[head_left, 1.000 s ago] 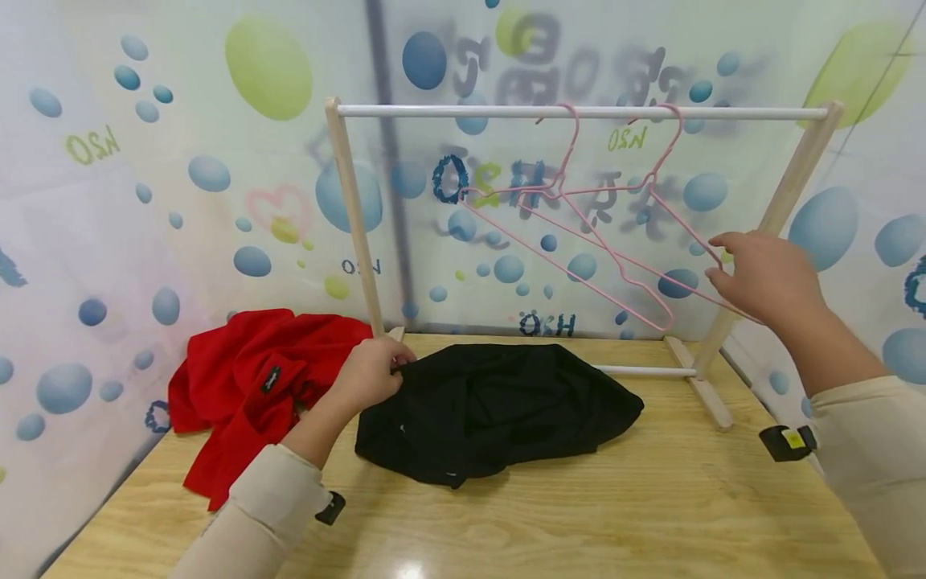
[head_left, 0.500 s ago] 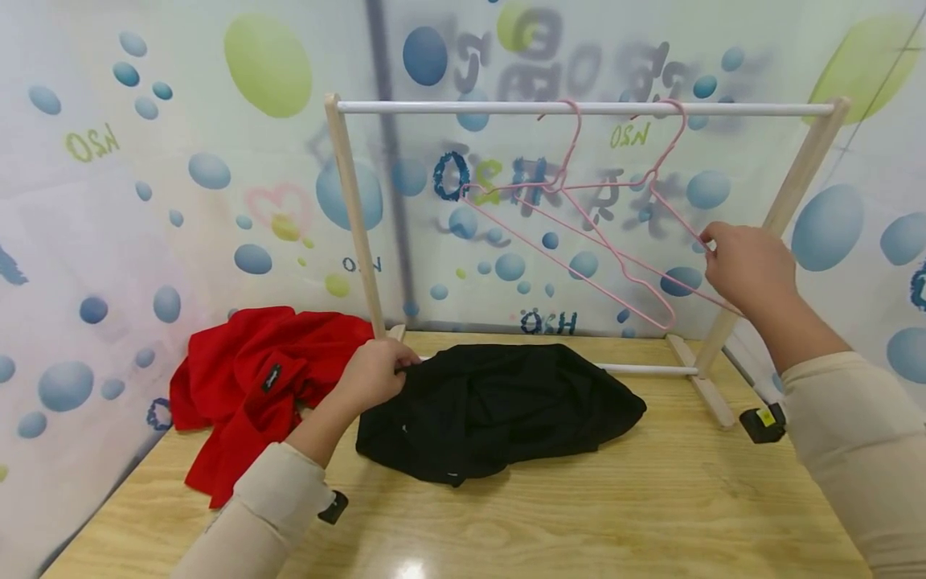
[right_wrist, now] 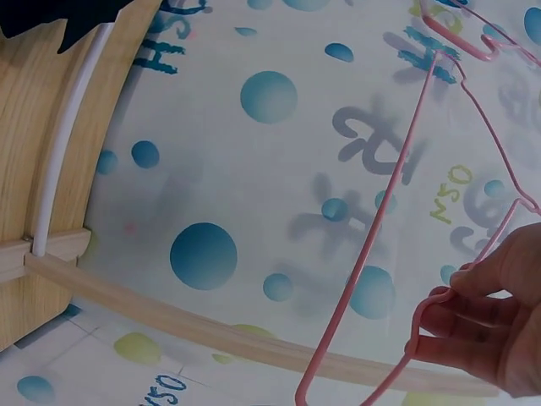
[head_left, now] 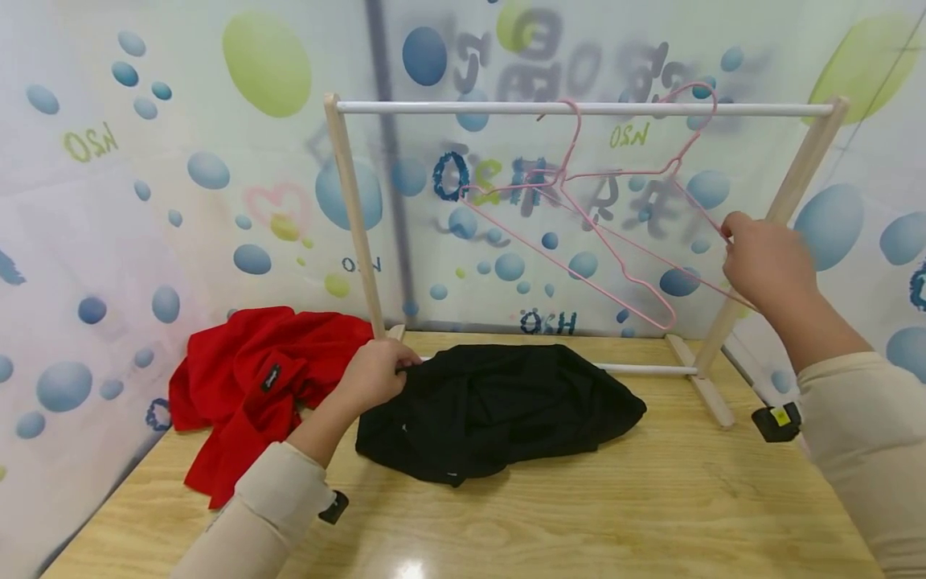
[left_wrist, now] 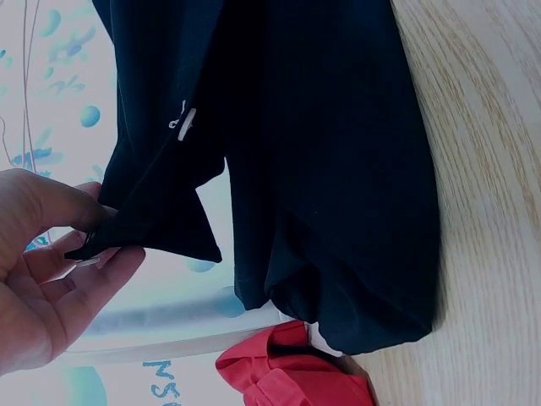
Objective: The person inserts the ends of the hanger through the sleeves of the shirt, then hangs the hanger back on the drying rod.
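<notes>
My left hand (head_left: 376,374) pinches the edge of a black garment (head_left: 506,410) that lies crumpled on the table. In the left wrist view, a pointed corner of the black cloth (left_wrist: 169,224) hangs from the fingertips, and a pale button (left_wrist: 188,124) shows above. My right hand (head_left: 770,261) grips the right shoulder of a pink hanger (head_left: 637,172), whose hook arches higher than the rack's rail. Fingers and thumb curl on the hanger's wire (right_wrist: 420,317) in the right wrist view. A second pink hanger (head_left: 622,277) hangs from the rail, overlapping the first.
A clothes rack with a white top rail (head_left: 448,108) and wooden posts stands on the wooden table (head_left: 579,523). Left of it lies a heaped red garment (head_left: 253,362). Behind is a patterned curtain (head_left: 181,80).
My right hand first closed on the hanger's shoulder, then moved slightly right; the hanger's hook rose above the rail and shifted right. My left hand and the black garment stayed put.
</notes>
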### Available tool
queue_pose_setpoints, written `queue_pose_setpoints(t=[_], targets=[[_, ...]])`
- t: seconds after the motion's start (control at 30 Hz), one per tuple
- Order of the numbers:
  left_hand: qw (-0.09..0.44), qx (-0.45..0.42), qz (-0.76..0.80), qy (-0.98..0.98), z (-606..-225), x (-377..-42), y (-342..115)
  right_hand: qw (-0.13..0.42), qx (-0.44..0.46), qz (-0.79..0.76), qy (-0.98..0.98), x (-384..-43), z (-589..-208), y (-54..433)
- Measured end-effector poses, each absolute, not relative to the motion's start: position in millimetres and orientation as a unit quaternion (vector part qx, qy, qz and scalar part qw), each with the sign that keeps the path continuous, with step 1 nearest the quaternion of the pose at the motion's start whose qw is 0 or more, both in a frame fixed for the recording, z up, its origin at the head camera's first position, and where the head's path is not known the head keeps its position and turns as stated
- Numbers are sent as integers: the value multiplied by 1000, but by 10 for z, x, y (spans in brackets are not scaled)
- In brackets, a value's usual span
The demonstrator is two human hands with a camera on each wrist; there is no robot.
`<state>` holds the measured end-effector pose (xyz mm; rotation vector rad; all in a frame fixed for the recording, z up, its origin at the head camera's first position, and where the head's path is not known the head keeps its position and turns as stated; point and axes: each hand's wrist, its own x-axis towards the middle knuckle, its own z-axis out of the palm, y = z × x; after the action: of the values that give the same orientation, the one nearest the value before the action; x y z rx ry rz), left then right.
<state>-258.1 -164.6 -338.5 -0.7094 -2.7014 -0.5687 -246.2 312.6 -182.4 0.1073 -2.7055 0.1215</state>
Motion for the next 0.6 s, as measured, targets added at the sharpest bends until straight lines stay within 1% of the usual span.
queue_pose_setpoints(t=[0.1,0.27,0.43,0.6], targets=[[147,-247,-195,-938,-3384,-2585,-1639,221,37,49,-973,-2433,-1802,3176],[153,-251,-196,-936,-3395,-2588,-1636,216,16,63,-974,-2384,-1829,3274],[157,-257,-200,-932,-3397,-2589,-1635,205,-9,72,-976,-2290,-1922,3356],[162,-259,-198,-931,-3413,-2602,-1639,200,-11,68,-977,-2200,-2033,3411]])
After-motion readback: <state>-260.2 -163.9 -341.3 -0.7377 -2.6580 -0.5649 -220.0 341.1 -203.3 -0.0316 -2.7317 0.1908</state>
